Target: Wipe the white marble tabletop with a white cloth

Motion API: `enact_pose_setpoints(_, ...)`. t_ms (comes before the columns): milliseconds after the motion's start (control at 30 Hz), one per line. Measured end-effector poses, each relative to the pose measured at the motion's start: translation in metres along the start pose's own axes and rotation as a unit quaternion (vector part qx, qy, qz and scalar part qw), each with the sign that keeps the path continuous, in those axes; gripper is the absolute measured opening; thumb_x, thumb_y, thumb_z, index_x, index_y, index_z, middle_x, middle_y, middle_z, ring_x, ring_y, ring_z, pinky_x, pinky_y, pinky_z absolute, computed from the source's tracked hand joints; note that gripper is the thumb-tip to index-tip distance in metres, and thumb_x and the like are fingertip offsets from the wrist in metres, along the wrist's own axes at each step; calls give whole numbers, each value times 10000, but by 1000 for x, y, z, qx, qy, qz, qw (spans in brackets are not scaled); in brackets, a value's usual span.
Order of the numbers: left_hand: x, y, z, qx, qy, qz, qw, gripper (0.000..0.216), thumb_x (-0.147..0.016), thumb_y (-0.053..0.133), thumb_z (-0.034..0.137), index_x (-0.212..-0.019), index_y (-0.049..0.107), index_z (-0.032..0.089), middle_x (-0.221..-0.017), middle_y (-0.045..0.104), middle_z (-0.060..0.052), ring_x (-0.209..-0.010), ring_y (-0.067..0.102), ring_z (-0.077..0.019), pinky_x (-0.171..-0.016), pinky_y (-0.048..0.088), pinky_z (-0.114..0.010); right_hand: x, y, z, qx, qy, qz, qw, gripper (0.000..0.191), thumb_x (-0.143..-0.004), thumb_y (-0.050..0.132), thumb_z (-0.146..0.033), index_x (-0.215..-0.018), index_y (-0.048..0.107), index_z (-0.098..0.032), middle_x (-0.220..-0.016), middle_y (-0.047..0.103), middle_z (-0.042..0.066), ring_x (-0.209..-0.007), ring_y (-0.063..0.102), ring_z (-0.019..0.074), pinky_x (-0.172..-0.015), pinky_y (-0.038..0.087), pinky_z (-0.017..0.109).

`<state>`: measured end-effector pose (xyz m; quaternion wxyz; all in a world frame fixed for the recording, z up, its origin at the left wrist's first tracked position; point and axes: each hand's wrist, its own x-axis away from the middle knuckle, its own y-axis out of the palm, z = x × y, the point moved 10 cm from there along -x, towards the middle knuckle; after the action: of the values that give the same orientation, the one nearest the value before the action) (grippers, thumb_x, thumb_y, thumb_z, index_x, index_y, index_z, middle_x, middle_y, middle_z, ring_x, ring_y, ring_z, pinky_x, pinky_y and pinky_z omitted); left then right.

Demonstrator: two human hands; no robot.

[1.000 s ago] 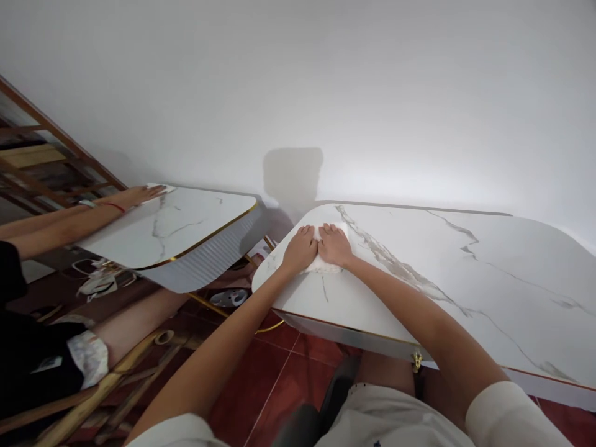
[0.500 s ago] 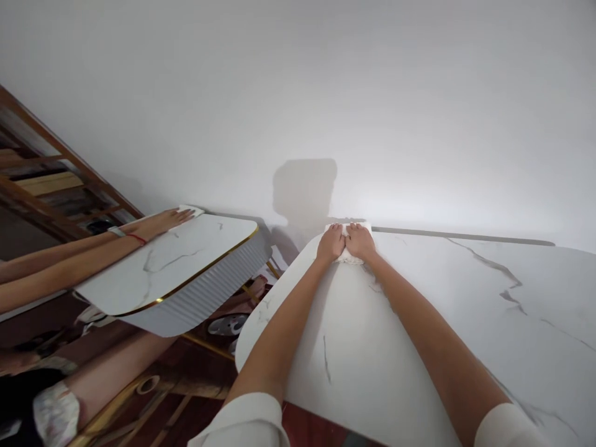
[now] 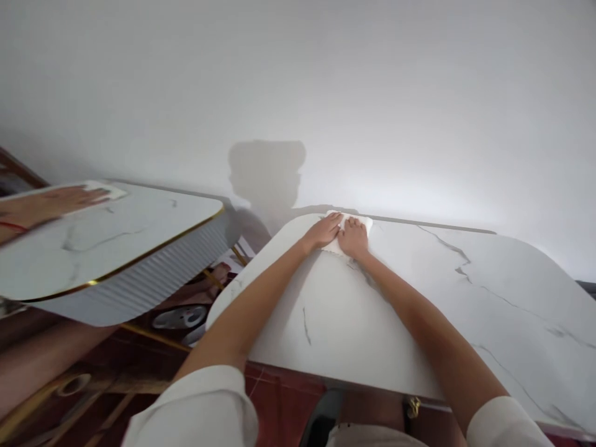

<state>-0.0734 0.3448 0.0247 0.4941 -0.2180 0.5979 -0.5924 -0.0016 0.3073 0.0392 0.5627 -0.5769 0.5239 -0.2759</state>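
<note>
A white cloth (image 3: 362,223) lies at the far edge of the white marble-look table (image 3: 419,298), close to the wall. My left hand (image 3: 323,233) and my right hand (image 3: 354,239) press down on it side by side, fingers stretched flat over the cloth. Both arms reach straight out across the tabletop. Most of the cloth is hidden under my hands.
A second marble-look table with gold trim (image 3: 112,248) stands to the left. Another person's hand (image 3: 56,202) rests on a white cloth (image 3: 109,190) on it. The white wall (image 3: 326,93) runs right behind both tables. Red tile floor (image 3: 279,403) and clutter lie below.
My hands slid the cloth from the table's near left part to its far edge by the wall. The view has swung left since half a second ago.
</note>
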Motion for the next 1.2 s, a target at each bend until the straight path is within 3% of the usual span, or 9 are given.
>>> enact_pose_setpoints(200, 63, -13, 8, 3, 37, -1, 999, 547, -934, 243, 289, -1411, 350, 44, -1506, 345, -155, -1417, 267, -237, -1177, 208, -428, 50, 1, -44, -11, -3, 1, 1000, 557, -962, 310, -252, -1427, 341, 54, -1507, 305, 207, -1406, 234, 294, -1138, 162, 417)
enact_pose_setpoints(500, 201, -51, 24, -74, 21, 46, 996, 549, -942, 215, 308, -1441, 328, 109, -1461, 417, -145, -1391, 317, -281, -1132, 304, -515, 142, -10, -131, -33, -109, 6, 993, 554, -948, 344, -242, -1398, 370, 81, -1481, 328, 242, -1392, 269, 318, -1133, 197, 450)
enact_pose_setpoints(667, 244, -55, 45, -115, -17, 52, 992, 552, -933, 201, 277, -1417, 349, 56, -1448, 422, -182, -1375, 340, -286, -1118, 323, -518, 183, -18, -144, -48, -143, -24, 988, 564, -951, 362, -267, -1404, 364, 70, -1492, 313, 229, -1401, 251, 306, -1144, 184, 443)
enact_pose_setpoints(800, 245, -53, 82, -134, -39, 54, 989, 536, -924, 223, 250, -1398, 370, 46, -1430, 446, -180, -1366, 356, -273, -1120, 328, -503, 205, -28, -127, -54, -160, -37, 985, 542, -949, 373, -226, -1403, 367, 71, -1492, 315, 229, -1399, 253, 312, -1145, 184, 448)
enact_pose_setpoints(967, 213, -41, 117, -126, -56, 44, 990, 527, -911, 250, 236, -1341, 412, -21, -1402, 463, -223, -1354, 375, -277, -1131, 315, -473, 205, -35, -87, -43, -162, -31, 985, 521, -945, 362, -208, -1396, 395, 51, -1485, 342, 219, -1387, 276, 313, -1137, 194, 445)
enact_pose_setpoints(1067, 183, -35, 119, -96, -69, 50, 992, 523, -902, 274, 232, -1336, 415, -24, -1413, 450, -224, -1361, 365, -270, -1140, 299, -453, 184, -33, -61, -35, -150, -34, 987, 516, -936, 358, -198, -1402, 400, 20, -1488, 348, 200, -1386, 285, 291, -1133, 199, 436)
enact_pose_setpoints(1200, 137, -27, 104, -55, -105, 52, 992, 508, -891, 302, 221, -1334, 428, 6, -1426, 440, -208, -1365, 359, -274, -1141, 292, -440, 141, -27, -33, -35, -152, -62, 986, 521, -931, 347, -206, -1424, 386, -42, -1499, 353, 156, -1385, 292, 253, -1123, 221, 401)
